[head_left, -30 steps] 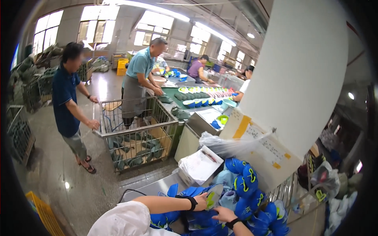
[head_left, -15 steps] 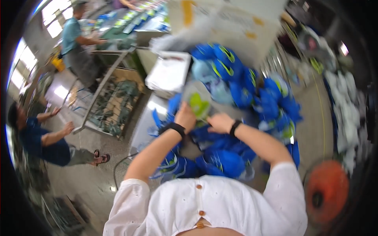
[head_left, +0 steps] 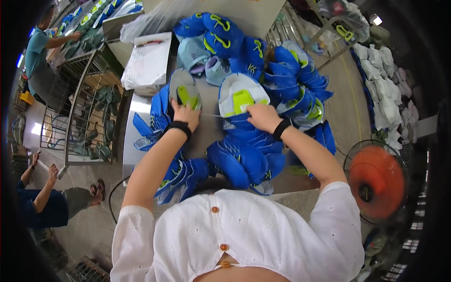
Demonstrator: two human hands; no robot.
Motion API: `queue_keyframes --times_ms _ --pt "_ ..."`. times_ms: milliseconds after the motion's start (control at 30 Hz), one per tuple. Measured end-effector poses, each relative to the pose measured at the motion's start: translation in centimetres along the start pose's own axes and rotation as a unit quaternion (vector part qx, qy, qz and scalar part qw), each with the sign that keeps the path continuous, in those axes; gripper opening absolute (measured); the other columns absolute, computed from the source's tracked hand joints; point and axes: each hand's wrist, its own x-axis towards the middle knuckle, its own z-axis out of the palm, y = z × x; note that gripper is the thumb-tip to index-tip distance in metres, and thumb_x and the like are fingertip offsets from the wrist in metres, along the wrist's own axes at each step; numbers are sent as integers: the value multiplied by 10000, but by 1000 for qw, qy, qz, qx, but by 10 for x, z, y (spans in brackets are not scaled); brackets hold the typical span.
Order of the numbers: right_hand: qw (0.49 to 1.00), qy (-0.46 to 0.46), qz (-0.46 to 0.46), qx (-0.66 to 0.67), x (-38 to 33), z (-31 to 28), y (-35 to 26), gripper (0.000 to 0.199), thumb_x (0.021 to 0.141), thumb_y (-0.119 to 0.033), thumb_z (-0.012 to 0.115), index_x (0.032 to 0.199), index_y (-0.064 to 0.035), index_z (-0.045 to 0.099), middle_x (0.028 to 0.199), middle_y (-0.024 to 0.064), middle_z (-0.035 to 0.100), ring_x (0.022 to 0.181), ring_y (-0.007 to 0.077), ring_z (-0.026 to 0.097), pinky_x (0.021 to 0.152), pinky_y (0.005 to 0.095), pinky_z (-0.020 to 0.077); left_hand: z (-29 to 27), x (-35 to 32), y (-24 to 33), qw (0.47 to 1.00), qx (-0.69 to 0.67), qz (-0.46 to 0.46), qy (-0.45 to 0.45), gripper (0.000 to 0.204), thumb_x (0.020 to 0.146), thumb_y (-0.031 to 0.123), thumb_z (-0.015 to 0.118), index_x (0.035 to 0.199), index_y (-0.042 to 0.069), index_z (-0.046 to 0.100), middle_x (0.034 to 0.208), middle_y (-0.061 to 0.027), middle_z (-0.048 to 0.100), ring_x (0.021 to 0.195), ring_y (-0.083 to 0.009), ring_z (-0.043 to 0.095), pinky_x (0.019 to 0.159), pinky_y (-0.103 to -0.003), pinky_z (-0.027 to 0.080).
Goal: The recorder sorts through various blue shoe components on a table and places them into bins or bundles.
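Note:
Two blue shoe uppers with pale grey linings and lime-green tongues lie side by side before me. My left hand (head_left: pixel 185 115) grips the lower end of the left shoe upper (head_left: pixel 184 87), its fingers bent over the green part. My right hand (head_left: pixel 263 117) is closed on the edge of the right shoe upper (head_left: pixel 241 89). A thin pale strand (head_left: pixel 209 115) runs between my hands; I cannot tell what it is attached to. Nearer my body, several blue uppers (head_left: pixel 242 157) are heaped, with more stacked blue uppers (head_left: pixel 181 176) to their left.
Beyond lie more blue uppers (head_left: pixel 218 35) and light-teal ones (head_left: pixel 192 54), beside a white paper sheet (head_left: pixel 145 63) with a pen. An orange fan (head_left: pixel 376 181) stands at right. A wire cart (head_left: pixel 70 127) and two people are at left, with white bundles (head_left: pixel 378 77) far right.
My hands were close together at a lime-green piece and have moved apart, each now at a separate upper. The view has shifted and become sharper.

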Motion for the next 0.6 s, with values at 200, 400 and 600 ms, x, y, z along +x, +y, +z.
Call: queue_keyframes --times_ms 200,400,600 --pt "998 16 -28 -51 23 -11 15 179 686 -190 642 788 -45 617 769 135 614 742 308 591 634 403 486 14 48 15 995 -87 47 -30 226 755 293 518 868 144 644 986 -136 585 930 -321 555 847 -538 354" --pt "987 130 -74 -55 30 -6 -6 117 677 -136 605 720 -28 617 772 112 613 822 286 558 619 381 494 5 52 1 960 -266 59 56 193 750 231 498 788 87 620 733 -154 610 724 -328 587 677 -397 466" --pt "988 102 -73 -86 41 20 -16 105 687 -61 522 722 -32 616 776 119 605 811 291 552 674 368 481 -4 32 29 969 -163 84 163 268 698 216 640 944 127 582 989 -80 566 970 -257 511 798 -450 403"
